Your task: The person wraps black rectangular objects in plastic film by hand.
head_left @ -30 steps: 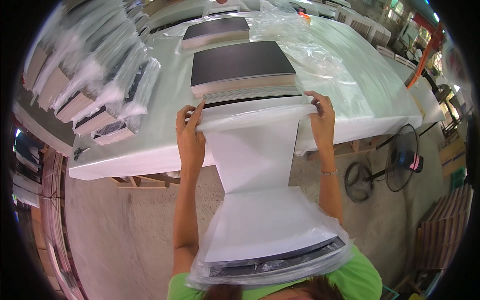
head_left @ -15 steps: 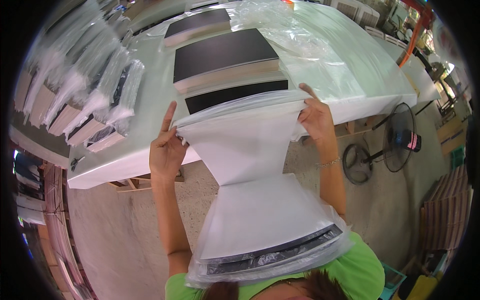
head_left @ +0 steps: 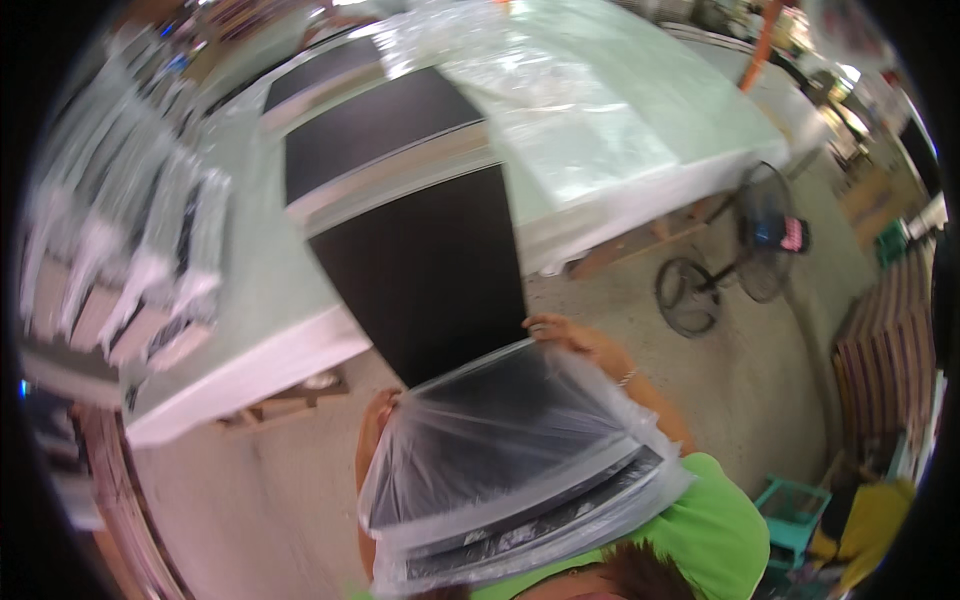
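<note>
Desk (head_left: 700,115), with a black panel (head_left: 430,265) slanting off its edge into a clear plastic bag (head_left: 500,465).
A fan (head_left: 765,235) stands at right; the left hand (head_left: 379,408) and right hand (head_left: 568,335), apart, clamp opposite sides of the bag's mouth; the fan's pink marking (head_left: 794,235) is too blurred to read.

No text, number or sign is legible.

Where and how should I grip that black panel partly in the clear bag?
Hold the black panel by its side edges, probably just beyond the mouth of the clear bag: left hand from the left, right hand from the right. It's broad and flat, jutting past the table.
</note>
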Demonstrator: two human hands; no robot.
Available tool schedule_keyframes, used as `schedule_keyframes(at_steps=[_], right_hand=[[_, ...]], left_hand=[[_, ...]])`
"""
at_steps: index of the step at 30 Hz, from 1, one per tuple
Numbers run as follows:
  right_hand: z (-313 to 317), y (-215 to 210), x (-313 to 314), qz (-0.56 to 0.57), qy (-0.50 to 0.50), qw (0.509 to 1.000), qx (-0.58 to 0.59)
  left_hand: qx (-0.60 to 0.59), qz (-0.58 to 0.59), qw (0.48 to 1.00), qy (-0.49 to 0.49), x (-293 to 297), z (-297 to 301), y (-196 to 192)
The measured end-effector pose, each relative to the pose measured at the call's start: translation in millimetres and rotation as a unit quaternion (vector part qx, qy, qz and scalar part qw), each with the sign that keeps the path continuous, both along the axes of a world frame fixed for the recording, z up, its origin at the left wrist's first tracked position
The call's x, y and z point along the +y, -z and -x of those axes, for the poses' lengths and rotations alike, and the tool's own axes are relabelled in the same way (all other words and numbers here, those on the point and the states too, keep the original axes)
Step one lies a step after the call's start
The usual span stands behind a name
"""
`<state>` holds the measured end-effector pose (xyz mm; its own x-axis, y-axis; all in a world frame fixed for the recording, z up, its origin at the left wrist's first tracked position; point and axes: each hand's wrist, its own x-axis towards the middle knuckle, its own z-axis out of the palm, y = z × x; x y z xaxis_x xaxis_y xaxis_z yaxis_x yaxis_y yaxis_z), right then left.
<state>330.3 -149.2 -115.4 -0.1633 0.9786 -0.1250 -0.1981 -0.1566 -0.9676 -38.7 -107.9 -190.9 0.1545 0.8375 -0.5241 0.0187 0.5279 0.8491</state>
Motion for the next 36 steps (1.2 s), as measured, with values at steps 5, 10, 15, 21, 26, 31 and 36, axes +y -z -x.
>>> schedule_keyframes(at_steps=[5,10,15,21,26,31,36], right_hand=[[-17.6,156.6,33.0,0.159,0.082,0.982,0.053],[7.1,143.0,48.8,-0.123,0.331,0.862,-0.364],[-29.6,-12.0,112.3,-0.313,0.465,0.666,-0.492],[-92.5,-20.8,201.5,-0.152,0.392,0.689,-0.589],[-151.1,-5.5,216.0,-0.131,0.449,0.697,-0.544],[-135.4,-33.7,221.5,-0.150,0.386,0.756,-0.507],[-154.5,-17.9,224.0,-0.175,0.306,0.746,-0.565]], left_hand=[[0.003,-0.021,0.996,-0.091,8.8,-9.8,81.1],[-0.005,-0.022,0.990,-0.138,16.0,2.4,122.1],[-0.015,-0.014,0.986,-0.163,14.3,14.6,137.4],[-0.023,-0.013,0.982,-0.185,7.0,35.3,143.1],[-0.028,-0.007,0.984,-0.176,3.4,36.8,141.8],[-0.008,-0.019,0.981,-0.191,-6.9,48.1,144.3],[0.046,-0.035,0.984,-0.168,-3.0,30.3,115.7]])
